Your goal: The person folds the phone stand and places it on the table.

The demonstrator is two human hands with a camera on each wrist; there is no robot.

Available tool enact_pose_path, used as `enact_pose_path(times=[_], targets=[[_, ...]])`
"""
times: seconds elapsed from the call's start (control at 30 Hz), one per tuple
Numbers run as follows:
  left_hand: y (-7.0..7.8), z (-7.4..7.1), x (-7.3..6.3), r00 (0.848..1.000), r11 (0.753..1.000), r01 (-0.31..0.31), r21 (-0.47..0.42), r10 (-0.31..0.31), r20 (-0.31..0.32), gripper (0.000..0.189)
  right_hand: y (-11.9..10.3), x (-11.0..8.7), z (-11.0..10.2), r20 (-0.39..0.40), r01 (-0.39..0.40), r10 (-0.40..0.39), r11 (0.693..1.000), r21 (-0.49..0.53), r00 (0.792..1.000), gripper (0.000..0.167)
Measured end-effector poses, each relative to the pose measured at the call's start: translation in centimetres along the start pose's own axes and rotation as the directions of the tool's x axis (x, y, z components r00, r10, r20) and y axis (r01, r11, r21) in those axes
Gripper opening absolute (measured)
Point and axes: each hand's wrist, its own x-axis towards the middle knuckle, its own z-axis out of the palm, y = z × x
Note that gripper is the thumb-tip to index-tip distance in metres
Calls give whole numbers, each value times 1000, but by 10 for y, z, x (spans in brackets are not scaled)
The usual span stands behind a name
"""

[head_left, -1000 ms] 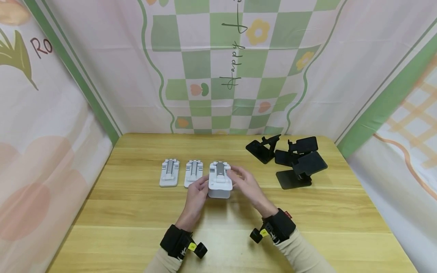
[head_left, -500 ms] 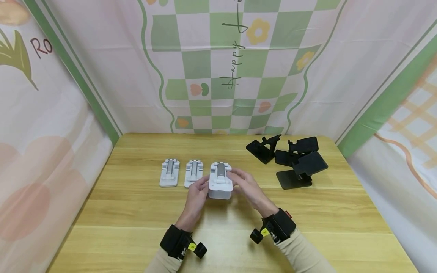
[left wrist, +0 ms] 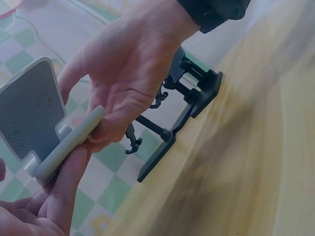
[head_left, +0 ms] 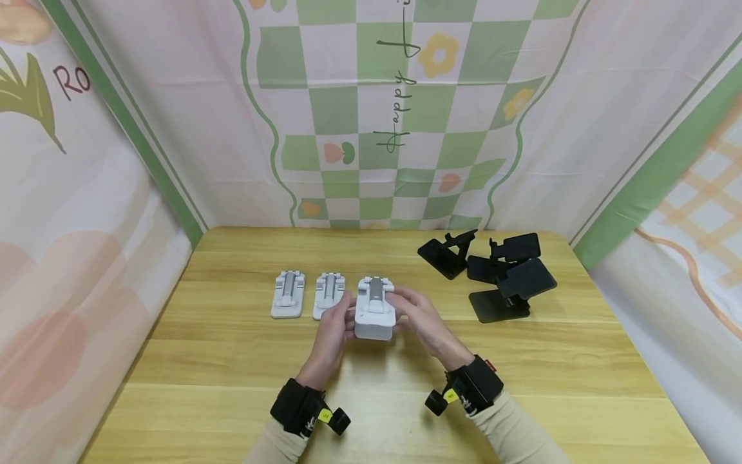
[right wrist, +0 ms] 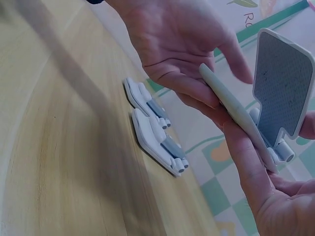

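Observation:
Both hands hold a white folding phone stand (head_left: 374, 308) above the table. Its grey-padded panel (right wrist: 285, 83) stands raised from the base plate on a hinge in the right wrist view. My left hand (head_left: 329, 335) has its fingers against the underside of the base, its thumb raised beside the panel. From the other side my right hand (head_left: 420, 319) grips the stand, fingers under the base and thumb at the panel's edge. In the left wrist view, the base plate (left wrist: 66, 147) lies between the hands. Two more white phone stands (head_left: 287, 294) lie folded flat to the left.
Several black phone stands (head_left: 513, 290) stand unfolded and close together at the right back of the wooden table (head_left: 232, 361). A patterned curtain (head_left: 388, 116) hangs behind the table's back edge.
The left hand has shifted slightly and its thumb has moved up along the stand's side, with fingers now showing below. The held stand has moved slightly right and nearer. The right hand barely moves.

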Motion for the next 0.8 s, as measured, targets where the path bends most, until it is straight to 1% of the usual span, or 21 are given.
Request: enact_pose_path(times=[0.17, 0.37, 0.57, 0.8], targets=[[1, -1, -1, 1000, 1000, -17, -1, 17, 18, 59, 1, 1, 0, 3, 9, -9, 1000, 12, 1000, 63], [1, -3, -2, 999, 999, -42, 28, 41, 30, 60, 4, 1, 0, 0, 16, -16, 1000, 12, 1000, 60], [-1, -4, -1, 997, 997, -57, 52, 55, 47, 55, 4, 1, 0, -6, 10, -10, 1000, 2, 1000, 59], [-1, -2, 0, 998, 996, -67, 63, 66, 24, 51, 6, 2, -1, -12, 2, -2, 1000, -2, 1000, 60]])
